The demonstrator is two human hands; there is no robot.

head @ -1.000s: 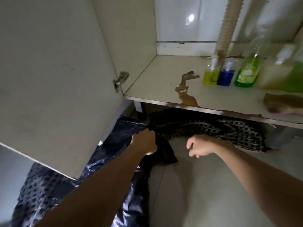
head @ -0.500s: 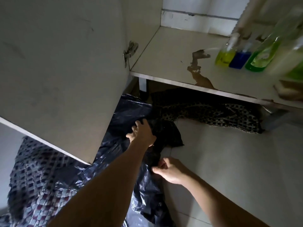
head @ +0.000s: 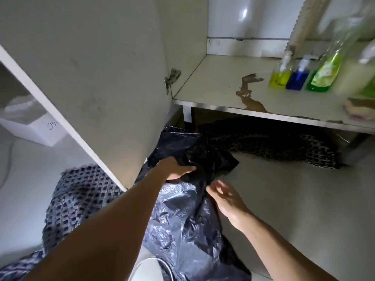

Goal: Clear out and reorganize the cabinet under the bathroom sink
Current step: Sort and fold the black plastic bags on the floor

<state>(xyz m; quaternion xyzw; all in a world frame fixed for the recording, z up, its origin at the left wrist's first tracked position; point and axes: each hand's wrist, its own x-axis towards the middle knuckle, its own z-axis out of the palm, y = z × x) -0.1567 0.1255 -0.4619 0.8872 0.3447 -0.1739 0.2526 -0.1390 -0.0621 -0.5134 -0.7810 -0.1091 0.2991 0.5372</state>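
**Me:** Black plastic bin bag (head: 188, 216) on the floor, just in front of the open cabinet, near the foot of the door (head: 85, 63). My left hand (head: 176, 169) grips a bunched fold of it at the far end. My right hand (head: 227, 196) is at the bag's right edge, fingers loosely spread and motion-blurred; I can't tell whether it's pinching plastic or only touching it.

**Q:** Which step?

**Me:** Looks like finding the bag's mouth so discards can go in. Prep for the clear-out, not the clear-out itself.

**Q:** Cabinet status?

**Me:** Shelf (head: 213, 82) is mostly bare on the left, with a brown patch (head: 249, 92) mid-shelf, stain or peeled surface. On the right stand a yellow bottle (head: 280, 78), a blue bottle (head: 297, 80) and a green bottle (head: 322, 76) side by side beside the drain hose (head: 304, 23). More containers further right, too blurred to name. A cloth or sponge (head: 357, 108) sits at the near right edge. A checked mat (head: 284, 147) lies on the floor under the shelf.

**Q:** Next move needs?

**Me:** Both hands have to separate the two plastic layers. The film is thin and clingy, so rub the edge apart, then spread it wide.

**Q:** Risk?

**Me:** The bag collapsing shut once I let go.
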